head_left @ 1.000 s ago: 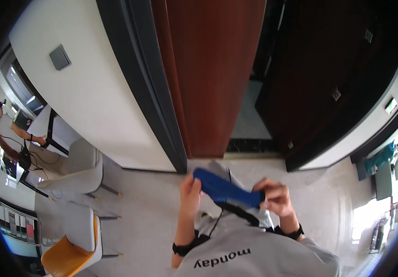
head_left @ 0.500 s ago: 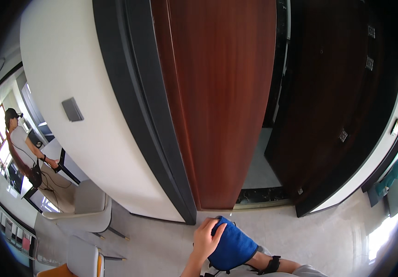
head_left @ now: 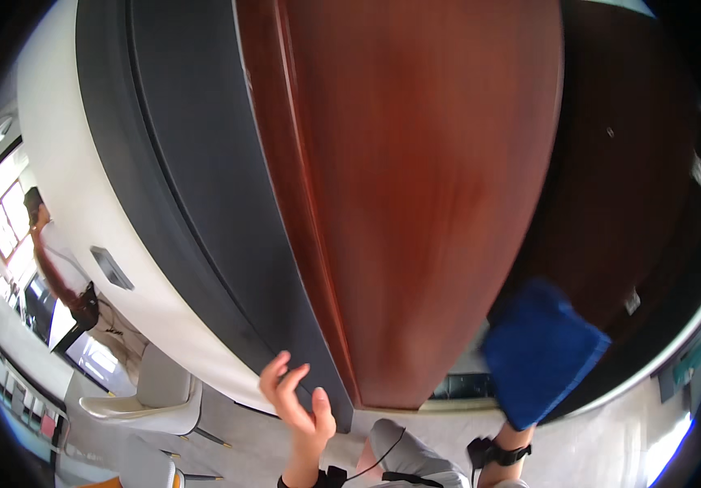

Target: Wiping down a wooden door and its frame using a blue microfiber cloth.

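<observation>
Standing close to the brown door [head_left: 415, 203], the person lifts a blue cloth [head_left: 541, 354] beside its right edge; the right hand is hidden behind it, holding it. The left hand [head_left: 297, 403] is empty, fingers spread, near the dark frame [head_left: 204, 220].

One blue cloth [head_left: 541, 354], one red-brown door [head_left: 423, 187], two grey chairs [head_left: 159, 394], one other person [head_left: 53, 272].

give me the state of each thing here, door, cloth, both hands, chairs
wooden door: swung open, beside the dark frame
blue cloth: spread, held up by the right hand, which it covers
left hand: open, empty, fingers at the frame's lower edge
grey chairs: upright, unoccupied
</observation>
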Demonstrator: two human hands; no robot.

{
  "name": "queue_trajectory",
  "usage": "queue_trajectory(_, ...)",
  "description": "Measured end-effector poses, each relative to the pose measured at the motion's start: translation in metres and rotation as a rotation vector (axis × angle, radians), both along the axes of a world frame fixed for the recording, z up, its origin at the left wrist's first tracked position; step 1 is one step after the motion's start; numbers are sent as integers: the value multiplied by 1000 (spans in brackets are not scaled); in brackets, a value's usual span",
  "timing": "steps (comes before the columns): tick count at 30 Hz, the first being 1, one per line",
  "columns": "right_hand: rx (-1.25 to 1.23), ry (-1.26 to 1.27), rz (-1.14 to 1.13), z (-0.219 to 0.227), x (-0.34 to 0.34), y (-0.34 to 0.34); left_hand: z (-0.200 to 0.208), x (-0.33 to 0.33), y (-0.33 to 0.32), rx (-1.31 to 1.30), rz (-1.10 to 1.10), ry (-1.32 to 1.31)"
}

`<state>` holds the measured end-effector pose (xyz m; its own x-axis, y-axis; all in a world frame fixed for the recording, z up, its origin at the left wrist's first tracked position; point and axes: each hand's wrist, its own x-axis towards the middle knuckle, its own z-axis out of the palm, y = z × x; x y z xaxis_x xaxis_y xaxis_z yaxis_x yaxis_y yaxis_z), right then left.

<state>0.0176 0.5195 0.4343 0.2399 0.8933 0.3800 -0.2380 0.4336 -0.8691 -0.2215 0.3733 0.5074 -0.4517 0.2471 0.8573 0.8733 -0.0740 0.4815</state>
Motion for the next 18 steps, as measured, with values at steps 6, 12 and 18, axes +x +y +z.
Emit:
queue_trajectory(6, 587, 207, -45, 323, -32, 156, 107, -20, 103, 258, 568, 351)
queue_trajectory(12, 841, -1041, -886, 409, -82, 171, 163, -27, 86, 154, 841, 297)
queue_trajectory(18, 1307, -1092, -719, 483, -73, 172, 155, -37, 81, 216, 943, 359)
